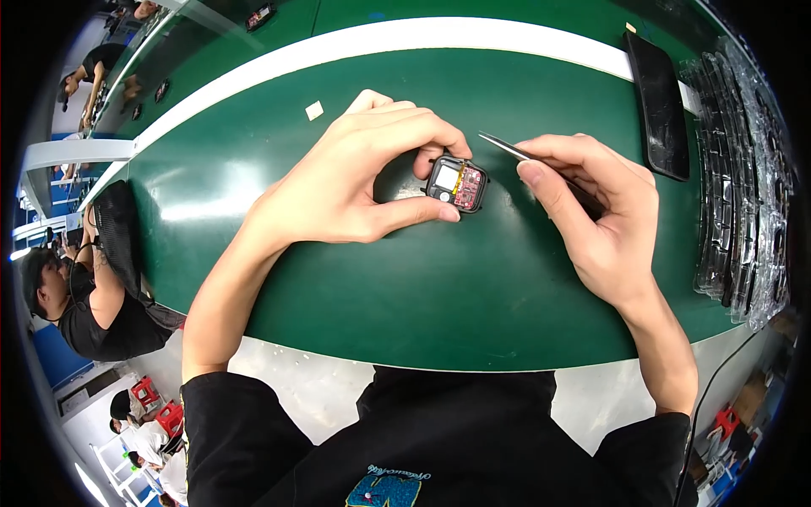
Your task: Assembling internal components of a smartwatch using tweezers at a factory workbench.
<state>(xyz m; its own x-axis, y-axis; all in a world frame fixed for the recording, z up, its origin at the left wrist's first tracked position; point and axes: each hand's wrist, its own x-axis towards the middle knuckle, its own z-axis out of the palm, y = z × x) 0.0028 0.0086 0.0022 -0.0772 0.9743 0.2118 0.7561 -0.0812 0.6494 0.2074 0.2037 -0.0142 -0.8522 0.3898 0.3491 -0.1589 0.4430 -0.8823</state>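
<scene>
My left hand (pixel 351 173) holds a small open watch case (pixel 435 188) by its edges, thumb at the near side and fingers at the far side. Inside the black case show a pale, battery-like block, a strip of yellow tape and a red circuit board (pixel 470 188). To the right of it, my right hand (pixel 604 203) is closed around dark tweezers (pixel 502 144). Their metal tips point up and left, apart from the watch case. The green table (pixel 422 287) lies beneath both hands.
A small pale square (pixel 314 111) lies beyond my left hand. At the right are a long black tray-like object (pixel 657 106) and stacked clear plastic trays (pixel 735 186). A white bar (pixel 380 40) crosses the far side. A co-worker (pixel 93 296) sits at left near a black mesh bag (pixel 118 237).
</scene>
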